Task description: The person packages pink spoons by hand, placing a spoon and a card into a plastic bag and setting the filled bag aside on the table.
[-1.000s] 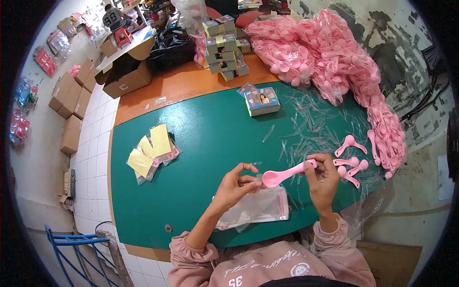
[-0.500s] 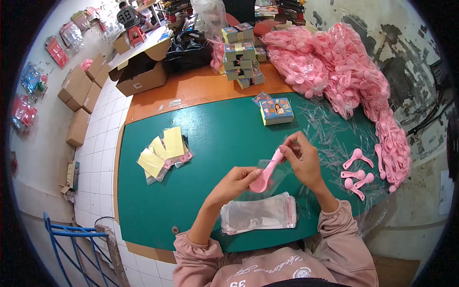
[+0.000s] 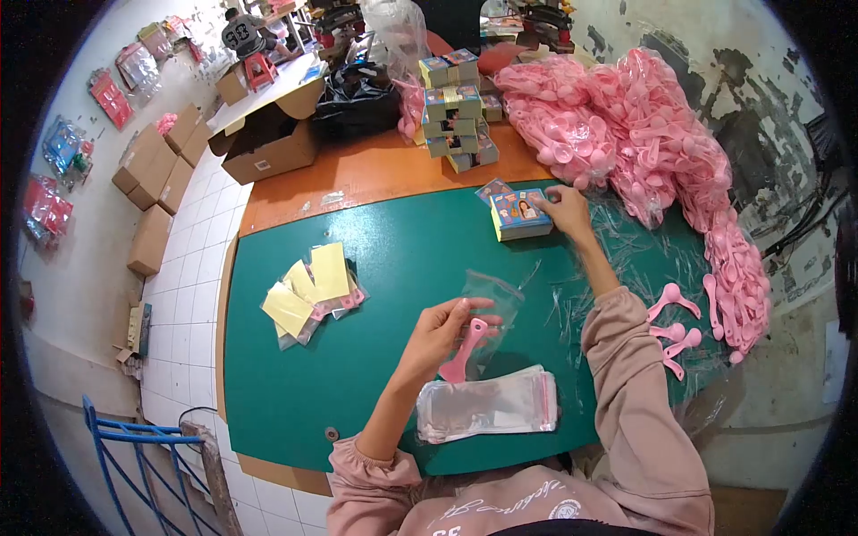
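Note:
My left hand (image 3: 440, 338) holds a clear plastic bag (image 3: 493, 313) together with a pink spoon (image 3: 461, 354), just above the stack of clear bags (image 3: 487, 406). Out to the right, my right hand (image 3: 565, 211) reaches the stack of printed cards (image 3: 521, 216), its fingers on the right side of the top card. Whether those fingers grip a card cannot be made out. Several loose pink spoons (image 3: 675, 304) lie at the right of the green table. Bags with yellow cards (image 3: 329, 271) rest on the left.
A large heap of pink spoons in plastic (image 3: 572, 116) fills the back right. Card bundles (image 3: 451, 103) are stacked at the back, near an open carton (image 3: 268, 152). Clear plastic strips (image 3: 617, 237) litter the table's right side. Another person (image 3: 243, 34) sits far back left.
My right hand has left the spoon and bag and moved up to the card stack. My left hand now holds both alone, the spoon turned with its handle end up.

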Available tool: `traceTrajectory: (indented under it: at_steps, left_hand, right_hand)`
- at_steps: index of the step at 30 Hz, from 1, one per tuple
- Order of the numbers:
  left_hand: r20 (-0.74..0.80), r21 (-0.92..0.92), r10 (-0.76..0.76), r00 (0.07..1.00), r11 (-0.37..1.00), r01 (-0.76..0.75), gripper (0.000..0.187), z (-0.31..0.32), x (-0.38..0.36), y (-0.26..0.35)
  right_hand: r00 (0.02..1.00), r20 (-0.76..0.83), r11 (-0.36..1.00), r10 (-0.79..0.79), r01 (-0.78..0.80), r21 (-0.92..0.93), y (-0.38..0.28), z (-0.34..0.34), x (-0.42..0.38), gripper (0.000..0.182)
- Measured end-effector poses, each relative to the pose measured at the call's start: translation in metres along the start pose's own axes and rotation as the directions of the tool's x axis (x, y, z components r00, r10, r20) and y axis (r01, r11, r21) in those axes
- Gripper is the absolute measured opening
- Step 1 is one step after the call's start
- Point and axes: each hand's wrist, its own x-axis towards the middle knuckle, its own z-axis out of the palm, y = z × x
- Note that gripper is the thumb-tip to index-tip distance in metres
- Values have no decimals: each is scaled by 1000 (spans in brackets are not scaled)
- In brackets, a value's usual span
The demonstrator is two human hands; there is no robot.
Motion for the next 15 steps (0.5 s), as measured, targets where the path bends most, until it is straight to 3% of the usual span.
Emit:
traceTrajectory:
  at_steps: [2,3,6,7,9,11,12,14,15]
  left_hand:
    - [6,6,3,1000,1000,-3,40,-3,1,1]
    - [13,3,-5,1000,1000,5,39,-3,1,-1]
    - [3,-5,-26,1000,1000,26,38,-3,1,2]
    - [1,-5,-24,1000,1000,24,38,-4,2,3]
    - [39,46,-5,999,999,3,37,-5,2,1]
    - [23,26,-9,1000,1000,9,37,-3,3,0]
    - [12,13,-12,1000,1000,12,36,-2,4,0]
    - [29,95,-30,999,995,28,35,-5,4,-4]
    - [41,178,-46,998,983,38,35,-7,4,-4]
  right_hand:
    - [983,132,965,128,-155,213,-1,-2,4,36]
    - [997,46,987,63,-69,142,-4,-6,4,30]
    - [1000,6,983,-19,17,183,-22,-31,-4,24]
    - [996,71,962,-45,24,273,-41,-52,-14,16]
    - [942,336,768,-16,-203,607,-69,-80,-38,14]
    - [900,435,665,-41,-301,684,-99,-107,-66,15]
    - [898,438,666,-36,-305,681,-102,-115,-75,15]
    - [858,450,868,-247,-10,496,-106,-126,-86,15]
    - [809,536,888,-242,-37,458,-111,-134,-85,15]
